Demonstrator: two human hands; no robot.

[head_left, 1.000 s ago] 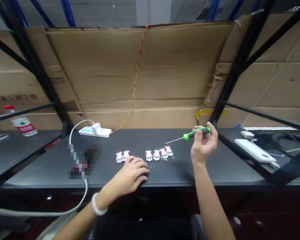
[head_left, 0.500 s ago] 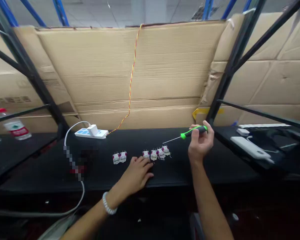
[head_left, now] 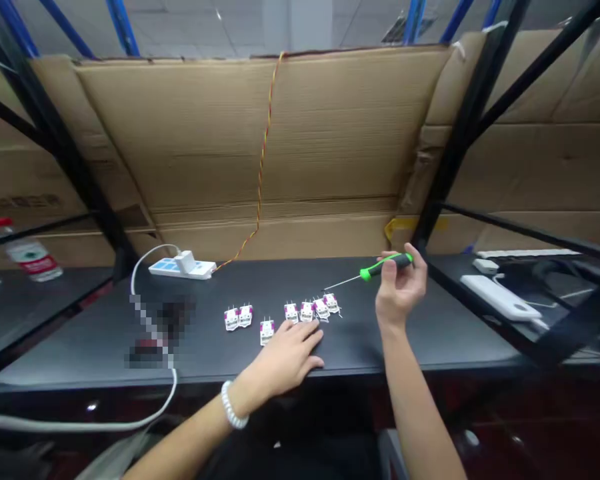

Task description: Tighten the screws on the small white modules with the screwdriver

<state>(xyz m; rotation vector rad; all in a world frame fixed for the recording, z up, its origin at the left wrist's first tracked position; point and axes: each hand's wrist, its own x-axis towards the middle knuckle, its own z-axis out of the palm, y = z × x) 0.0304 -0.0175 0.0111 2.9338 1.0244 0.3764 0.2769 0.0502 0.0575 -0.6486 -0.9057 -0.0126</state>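
In my right hand [head_left: 403,287] is a screwdriver [head_left: 380,267] with a black and green handle, held above the black table. Its thin shaft points left, the tip near a row of small white and magenta modules with metal pins [head_left: 321,308]. My left hand [head_left: 295,353] lies palm down on the table just in front of that row, fingers stretched out, fingertips at the nearest modules; whether they touch cannot be made out. A single module [head_left: 267,331] stands left of the fingers. Two more modules [head_left: 239,317] sit side by side farther left.
A white power strip [head_left: 183,268] with a plugged-in adapter lies at the back left, its cable running to the front. A bottle [head_left: 33,255] stands far left, a white device [head_left: 500,298] far right. Black frame posts [head_left: 447,157] and a cardboard wall [head_left: 330,133] surround the table.
My left hand has slid to the right along the table, and the single module beside it has come into view. My right hand with the screwdriver is almost unmoved. The picture's brightness has shifted.
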